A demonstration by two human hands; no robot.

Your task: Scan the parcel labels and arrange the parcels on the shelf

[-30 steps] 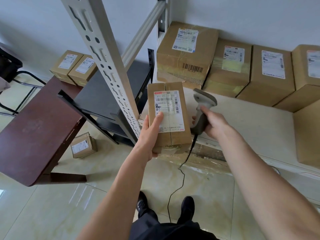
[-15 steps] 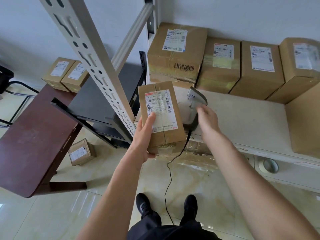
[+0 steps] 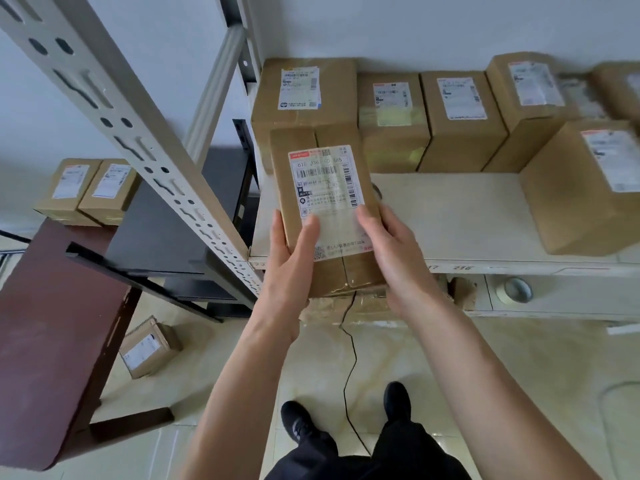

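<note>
A brown cardboard parcel (image 3: 325,209) with a white barcode label facing up is held over the front left corner of the white shelf (image 3: 450,220). My left hand (image 3: 291,261) grips its lower left side, thumb on the label. My right hand (image 3: 391,251) grips its lower right side. The scanner is hidden behind the parcel; only its black cable (image 3: 349,368) shows, hanging down to the floor.
Several labelled parcels (image 3: 460,119) line the shelf's back, with one more (image 3: 585,188) at the right. A slotted shelf post (image 3: 138,143) leans at left. A dark brown table (image 3: 52,323) carries two small boxes (image 3: 86,188). One parcel (image 3: 149,348) lies on the floor.
My right hand has let go of the scanner on the shelf and taken hold of the parcel's right side. The parcel has moved up and toward the shelf.
</note>
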